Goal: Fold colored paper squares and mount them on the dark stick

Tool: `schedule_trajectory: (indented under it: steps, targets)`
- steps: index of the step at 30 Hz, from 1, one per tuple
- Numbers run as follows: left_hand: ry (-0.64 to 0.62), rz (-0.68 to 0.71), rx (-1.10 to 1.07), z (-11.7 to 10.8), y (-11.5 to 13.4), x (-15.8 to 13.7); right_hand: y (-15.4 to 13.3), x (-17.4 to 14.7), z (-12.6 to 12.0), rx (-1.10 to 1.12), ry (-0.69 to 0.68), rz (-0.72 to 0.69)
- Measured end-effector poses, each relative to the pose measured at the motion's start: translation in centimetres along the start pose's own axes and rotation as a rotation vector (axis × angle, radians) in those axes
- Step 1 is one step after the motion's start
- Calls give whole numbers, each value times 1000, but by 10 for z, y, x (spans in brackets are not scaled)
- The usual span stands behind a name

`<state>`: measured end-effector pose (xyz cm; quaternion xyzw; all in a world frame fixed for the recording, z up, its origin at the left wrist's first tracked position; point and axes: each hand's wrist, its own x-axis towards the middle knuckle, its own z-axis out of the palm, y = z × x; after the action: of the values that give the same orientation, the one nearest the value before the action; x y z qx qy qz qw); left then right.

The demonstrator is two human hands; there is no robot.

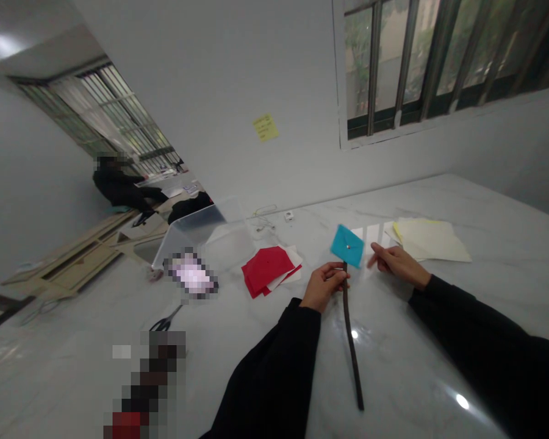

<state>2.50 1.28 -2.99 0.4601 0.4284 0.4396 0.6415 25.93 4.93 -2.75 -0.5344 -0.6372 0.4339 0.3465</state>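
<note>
In my left hand point(326, 285) is a dark thin stick point(353, 350), pinched near its top, with its long lower end reaching down toward me over the table. At the stick's upper end sits a blue square paper pinwheel point(341, 244), its corners folded in and a small pin-like fastener at the centre. My right hand point(398, 263) is just right of the pinwheel, apart from it, index finger stretched out and the other fingers bent. Nothing shows in that hand.
Red paper sheets point(268, 268) lie left of my hands, cream paper point(434, 239) to the right. Scissors point(166, 321), a clear plastic bin point(187, 228) and a small white object point(288, 215) are on the marble-patterned table point(256, 378). A seated person point(119, 183) is far left.
</note>
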Motion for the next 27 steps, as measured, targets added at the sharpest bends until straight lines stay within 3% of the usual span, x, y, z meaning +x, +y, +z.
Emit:
schedule_trajectory:
  steps: [2,11,19,21,24,25,27]
  targets:
    - [16,1,-14,0,0,0,-1,-1,-1,-83,-43,-14]
    - [1,10,-32,0,-2,1,7,3,0,-115,70,-69]
    - [17,15,-11,2,-2,1,7,3,1,89,215,84]
    - [44,33,-18,3,-2,1,-2,-3,3,144,76,119]
    - [73,56,-43,3,-2,1,-17,-14,8,185,-369,92]
    - [76,58,-47,3,-3,1,-21,-17,10,189,-444,67]
    - [75,55,-47,2,-4,1,-24,-19,13,195,-420,38]
